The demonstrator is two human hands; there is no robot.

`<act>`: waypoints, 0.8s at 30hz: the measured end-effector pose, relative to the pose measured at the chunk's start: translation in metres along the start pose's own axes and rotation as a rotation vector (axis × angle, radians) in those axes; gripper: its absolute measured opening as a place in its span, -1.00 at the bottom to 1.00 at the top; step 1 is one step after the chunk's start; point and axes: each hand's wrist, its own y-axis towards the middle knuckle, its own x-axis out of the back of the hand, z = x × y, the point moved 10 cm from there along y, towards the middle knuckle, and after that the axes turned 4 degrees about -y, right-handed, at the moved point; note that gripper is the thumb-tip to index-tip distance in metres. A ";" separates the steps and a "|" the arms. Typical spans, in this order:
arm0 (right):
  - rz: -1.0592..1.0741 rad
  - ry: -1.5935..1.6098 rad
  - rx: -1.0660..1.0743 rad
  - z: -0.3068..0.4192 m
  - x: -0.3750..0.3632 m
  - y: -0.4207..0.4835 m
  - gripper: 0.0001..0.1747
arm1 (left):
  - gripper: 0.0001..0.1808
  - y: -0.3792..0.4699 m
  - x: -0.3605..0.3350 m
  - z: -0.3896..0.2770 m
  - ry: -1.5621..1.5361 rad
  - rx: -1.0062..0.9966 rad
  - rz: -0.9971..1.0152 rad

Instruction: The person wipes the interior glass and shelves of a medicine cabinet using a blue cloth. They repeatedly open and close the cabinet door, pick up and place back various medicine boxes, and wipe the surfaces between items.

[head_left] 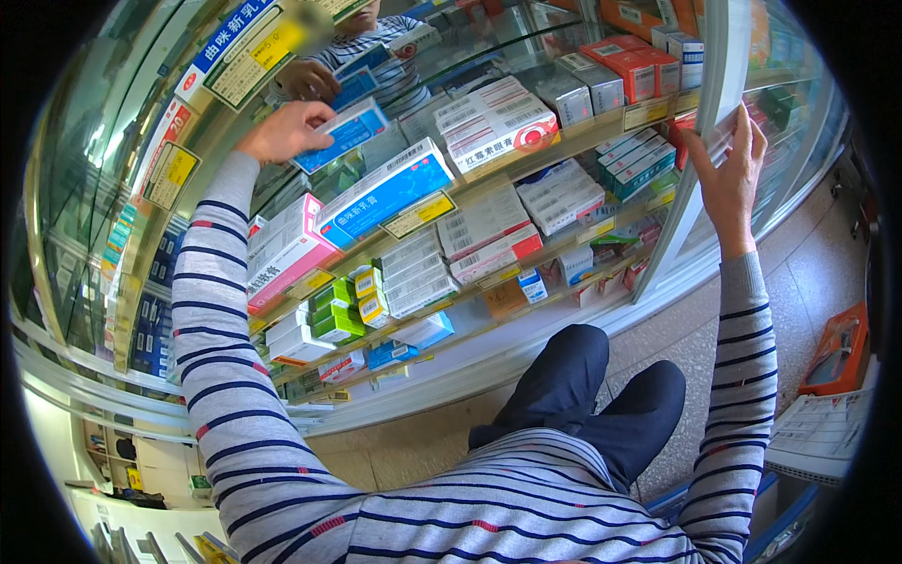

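My left hand (290, 132) grips a flat blue-and-white medicine carton (350, 135) by its left end. This carton is tilted, above a glass shelf of the display cabinet. Just below it, a longer blue-and-white carton (386, 189) lies at the shelf's front, beside a pink-and-white carton (289, 247). At the right, my right hand (733, 166) holds the edge of a white door frame (712, 99), thumb on the near side and fingers behind. Mirror glass (380, 42) at the back reflects a person and the held carton.
White cartons with a red ring (493, 123) and red cartons (638, 67) stand farther right. Lower glass shelves carry teal boxes (638, 166), green boxes (338, 310) and white boxes (419, 275). Yellow price tags (423, 211) line the shelf edges. An orange case (837, 349) is at far right.
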 end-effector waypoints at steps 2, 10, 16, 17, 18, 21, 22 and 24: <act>0.002 0.022 -0.015 -0.001 0.000 0.000 0.01 | -0.54 -0.005 0.014 -0.010 -0.082 -0.029 -0.073; 0.008 -0.014 -0.003 0.001 0.001 0.001 0.01 | -0.59 -0.043 0.016 -0.060 -0.233 -0.105 -0.123; 0.019 0.014 0.006 0.002 0.001 0.001 0.01 | -0.62 -0.057 -0.024 -0.095 -0.249 -0.120 0.077; 0.024 0.020 -0.007 0.001 0.001 0.001 0.01 | -0.62 -0.059 -0.029 -0.099 -0.245 -0.116 0.099; 0.023 0.009 -0.004 0.001 0.001 0.000 0.01 | -0.62 -0.059 -0.033 -0.102 -0.249 -0.122 0.123; 0.024 -0.020 -0.011 0.000 0.001 0.000 0.01 | -0.60 -0.061 -0.041 -0.100 -0.262 -0.105 0.212; 0.025 -0.030 -0.018 -0.001 0.001 0.000 0.01 | -0.59 -0.061 -0.042 -0.094 -0.267 -0.078 0.255; 0.025 -0.028 -0.023 -0.003 0.001 0.001 0.01 | -0.57 -0.060 -0.033 -0.072 -0.351 -0.004 0.264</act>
